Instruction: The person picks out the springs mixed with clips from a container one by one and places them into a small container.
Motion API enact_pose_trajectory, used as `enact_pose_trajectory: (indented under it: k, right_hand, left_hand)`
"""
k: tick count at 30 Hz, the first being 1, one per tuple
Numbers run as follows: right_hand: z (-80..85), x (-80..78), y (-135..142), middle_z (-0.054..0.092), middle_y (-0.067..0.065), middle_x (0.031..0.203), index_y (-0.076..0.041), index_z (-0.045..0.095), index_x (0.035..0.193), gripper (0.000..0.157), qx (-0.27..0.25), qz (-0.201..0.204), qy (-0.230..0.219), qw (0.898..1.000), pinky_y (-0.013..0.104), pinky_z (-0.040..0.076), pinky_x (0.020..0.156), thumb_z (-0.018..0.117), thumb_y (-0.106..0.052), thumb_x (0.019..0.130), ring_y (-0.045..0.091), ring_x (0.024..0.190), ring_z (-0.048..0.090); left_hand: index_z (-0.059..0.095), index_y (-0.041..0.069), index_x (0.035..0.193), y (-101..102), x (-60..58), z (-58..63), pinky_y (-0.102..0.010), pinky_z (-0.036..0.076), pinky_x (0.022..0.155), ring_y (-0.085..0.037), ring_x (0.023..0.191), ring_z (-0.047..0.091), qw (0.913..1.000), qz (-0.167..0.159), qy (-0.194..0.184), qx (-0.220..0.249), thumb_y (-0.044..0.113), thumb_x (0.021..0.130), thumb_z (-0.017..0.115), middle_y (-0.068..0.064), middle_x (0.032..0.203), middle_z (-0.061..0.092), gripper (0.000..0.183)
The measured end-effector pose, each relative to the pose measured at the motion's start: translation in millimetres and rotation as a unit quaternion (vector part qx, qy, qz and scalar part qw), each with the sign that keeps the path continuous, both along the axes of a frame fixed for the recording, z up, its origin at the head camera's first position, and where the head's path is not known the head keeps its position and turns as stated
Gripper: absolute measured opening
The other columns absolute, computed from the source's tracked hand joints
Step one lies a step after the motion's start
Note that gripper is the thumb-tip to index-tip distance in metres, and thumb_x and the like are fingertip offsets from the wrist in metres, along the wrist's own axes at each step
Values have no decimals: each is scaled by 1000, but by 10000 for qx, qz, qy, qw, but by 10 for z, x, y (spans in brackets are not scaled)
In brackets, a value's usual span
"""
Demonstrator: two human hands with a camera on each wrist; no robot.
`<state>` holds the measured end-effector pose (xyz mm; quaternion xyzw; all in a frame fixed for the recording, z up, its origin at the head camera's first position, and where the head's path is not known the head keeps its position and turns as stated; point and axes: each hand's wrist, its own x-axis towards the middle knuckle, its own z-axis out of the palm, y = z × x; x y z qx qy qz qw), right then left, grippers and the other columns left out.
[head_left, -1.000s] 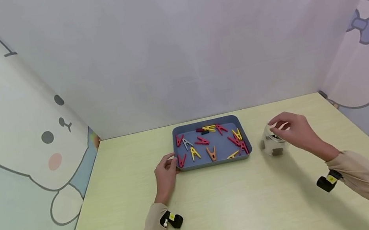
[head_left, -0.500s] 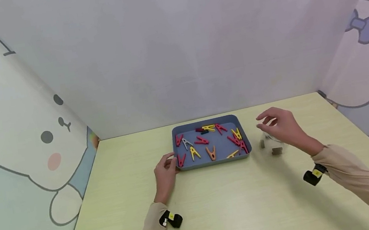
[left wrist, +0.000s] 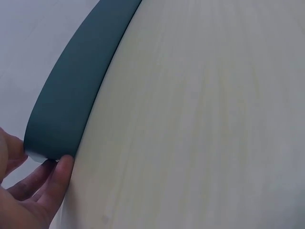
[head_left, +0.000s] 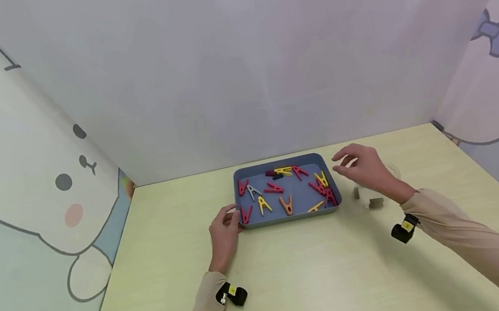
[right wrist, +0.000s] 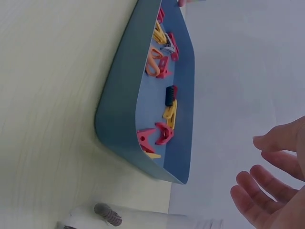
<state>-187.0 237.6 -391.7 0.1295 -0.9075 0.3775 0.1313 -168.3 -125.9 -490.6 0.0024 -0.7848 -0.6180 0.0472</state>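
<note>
A blue-grey tray (head_left: 294, 218) on the table holds several small plastic clothespins, among them an orange clothespin (head_left: 287, 205), a grey clothespin (head_left: 253, 191), yellow ones and red ones. At the tray's front left corner my left hand (head_left: 225, 238) grips the wall, its thumb and fingers on either side of the corner in the left wrist view. My right hand (head_left: 364, 168) hovers just right of the tray, fingers loosely bent and apart, holding nothing. Behind and below it stands a clear jar (right wrist: 152, 220), partly hidden by the hand in the head view.
The pale wooden table (head_left: 316, 274) ends at a grey-white back wall (head_left: 246, 70). Cartoon-printed panels (head_left: 31, 182) stand at left and right. Dark patches (head_left: 376, 203) show on the jar's lower side.
My right hand has moved left, from over the jar's mouth toward the tray's right side. The left hand stays at the tray's corner.
</note>
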Motion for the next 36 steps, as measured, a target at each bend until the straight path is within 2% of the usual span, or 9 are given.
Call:
enact_pose_trajectory:
  k: [5, 9, 12, 16, 27, 36]
  right_hand:
    - [-30, -60, -74, 65, 16, 100, 0, 69, 98, 16, -74, 53, -131, 9999, 44, 57, 69, 71, -5, 83, 28, 78, 64]
    - [-52, -98, -132, 64, 16, 101, 0, 69, 99, 16, -108, 82, -275, 9995, 46, 56, 70, 71, -4, 83, 28, 80, 64]
    - [-70, -123, -168, 64, 16, 101, 0, 69, 98, 16, -136, 127, -291, 9994, 45, 56, 70, 71, -3, 83, 27, 79, 64]
    - [-117, -166, -217, 65, 17, 100, 0, 69, 96, 16, -198, 226, -184, 9994, 44, 56, 68, 71, 0, 81, 28, 78, 65]
    - [-160, -298, -374, 64, 18, 102, 2, 68, 99, 17, -236, 422, -396, 9980, 37, 53, 61, 69, 1, 82, 29, 81, 64]
    - [-157, -447, -551, 63, 21, 104, 5, 68, 101, 18, -228, 488, -720, 9959, 40, 55, 63, 65, 1, 83, 29, 82, 63]
  left_hand:
    - [61, 1, 121, -5, 9, 35, -37, 59, 64, -34, 85, 65, 9999, -109, 56, 95, 14, 95, 58, -23, 101, 65, 29]
    - [59, -2, 121, 15, 79, 234, -47, 57, 70, -42, 89, 63, 9995, -229, -62, 213, 8, 95, 57, -29, 103, 62, 28]
    - [60, 0, 121, 18, 65, 203, -42, 58, 68, -37, 87, 64, 9997, -179, -77, 143, 9, 95, 57, -26, 102, 63, 27]
    - [62, 4, 120, 0, -22, -5, -29, 58, 62, -26, 82, 66, 10000, -52, -10, 42, 16, 95, 59, -17, 98, 66, 28]
    - [63, 5, 119, 8, -25, -26, -31, 58, 62, -26, 83, 66, 9999, -18, -71, 95, 14, 95, 59, -16, 98, 66, 27]
    - [63, 6, 119, -5, -59, -51, -31, 59, 61, -26, 81, 66, 9999, 38, -100, 52, 15, 94, 60, -16, 97, 67, 26]
